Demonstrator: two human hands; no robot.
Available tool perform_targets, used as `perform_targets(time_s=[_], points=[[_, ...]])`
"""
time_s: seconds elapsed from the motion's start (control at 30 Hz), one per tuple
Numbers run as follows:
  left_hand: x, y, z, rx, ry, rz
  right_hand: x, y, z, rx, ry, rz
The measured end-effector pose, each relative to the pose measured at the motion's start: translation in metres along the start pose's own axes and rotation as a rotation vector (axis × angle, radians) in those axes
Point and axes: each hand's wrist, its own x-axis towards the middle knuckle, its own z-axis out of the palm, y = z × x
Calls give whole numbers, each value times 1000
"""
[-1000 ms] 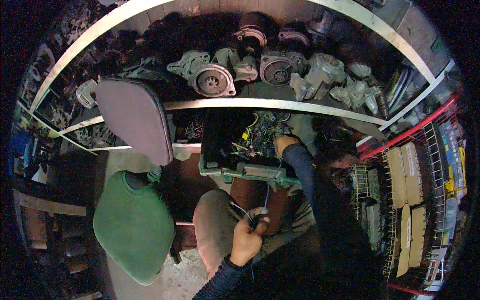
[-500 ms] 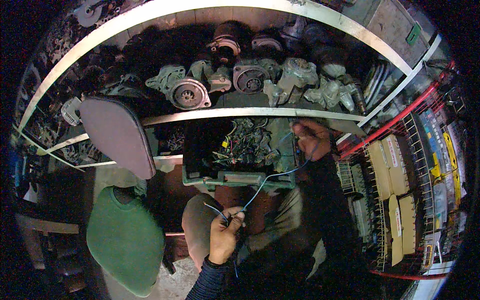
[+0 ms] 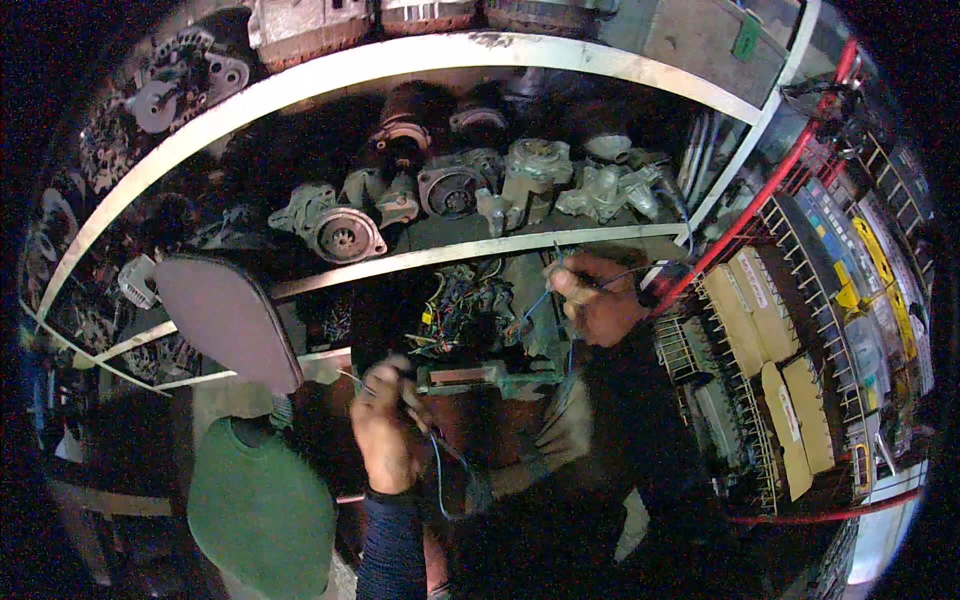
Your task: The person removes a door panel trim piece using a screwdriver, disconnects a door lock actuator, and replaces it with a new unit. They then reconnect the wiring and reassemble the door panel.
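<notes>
My left hand (image 3: 385,420), in a dark knitted sleeve, has its fingers closed on a thin blue wire (image 3: 440,472). Below that hand the wire hangs in a slack loop, and a short end sticks out to the left of the fingers. Farther right, my right hand (image 3: 600,300) pinches blue wire too, with a length showing beside its fingertips and another below the hand. Whether one continuous wire joins both hands is hidden in the dark. Just beyond them stands a dark open case (image 3: 500,382) holding a tangle of wires and connectors (image 3: 470,310).
Starter motors and metal housings (image 3: 345,235) line a white-edged shelf (image 3: 480,248) behind the case. At left stands a chair with a green seat (image 3: 262,510) and a mauve backrest (image 3: 228,315). A red wire rack (image 3: 780,190) with cardboard boxes (image 3: 750,300) borders the right side.
My left hand has moved up and left, toward the case. The wire, stretched between my hands before, now hangs slack. My right hand has shifted slightly left as the view turned.
</notes>
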Motion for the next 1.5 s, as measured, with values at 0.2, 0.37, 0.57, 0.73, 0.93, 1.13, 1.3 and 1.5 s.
perform_targets(time_s=[0.2, 0.37, 0.57, 0.73, 0.93, 1.13, 1.3, 1.5], points=[[59, 17, 32, -362, -36, 666, -25, -32, 0, 128, 94, -9], [160, -90, 27, 613, -9, 390, -32, -42, -3, 113, 0, 110], [156, -156, -36, 1180, -168, 293, -28, -26, -5, 175, 38, 108], [111, -86, -36, 1094, -466, 537, -20, -13, -2, 268, 51, 130], [58, -66, -31, 247, -680, -559, -14, -6, 3, 343, 48, 59], [-61, 66, 42, 672, -1035, -26, -8, -31, -11, 416, 50, 150], [-103, 185, 146, -7, -2064, 140, -24, -106, -27, 640, 130, 203], [-195, 328, 271, -422, -2002, 99, -97, -243, -84, 284, 72, 567]])
